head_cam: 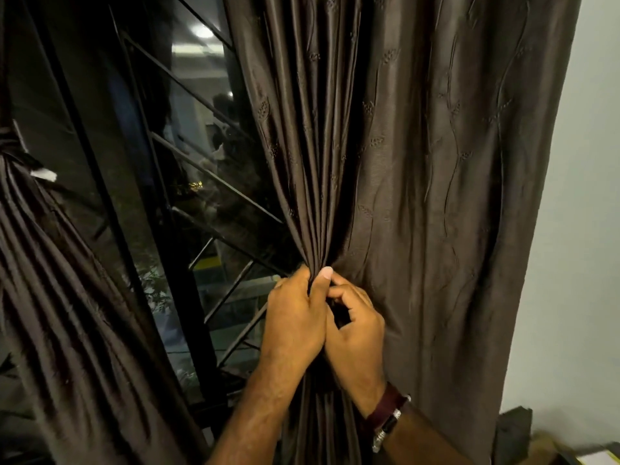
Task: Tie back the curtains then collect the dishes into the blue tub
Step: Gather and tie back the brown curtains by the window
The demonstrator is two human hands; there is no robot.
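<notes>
A dark brown right curtain (pixel 419 162) hangs in front of me, its left part bunched into tight folds. My left hand (pixel 295 317) grips the gathered folds from the left, thumb up against the cloth. My right hand (pixel 355 330), with a dark red strap on its wrist, curls round the same bunch from the right, touching the left hand. At the far left, the left curtain (pixel 60 297) is gathered and knotted with a tie (pixel 13 146). No dishes or blue tub are in view.
Between the curtains is a dark window (pixel 174 182) with black diagonal bars. A pale wall (pixel 583 229) stands on the right. At the bottom right corner sit a dark box-like object (pixel 513 431) and some yellowish items.
</notes>
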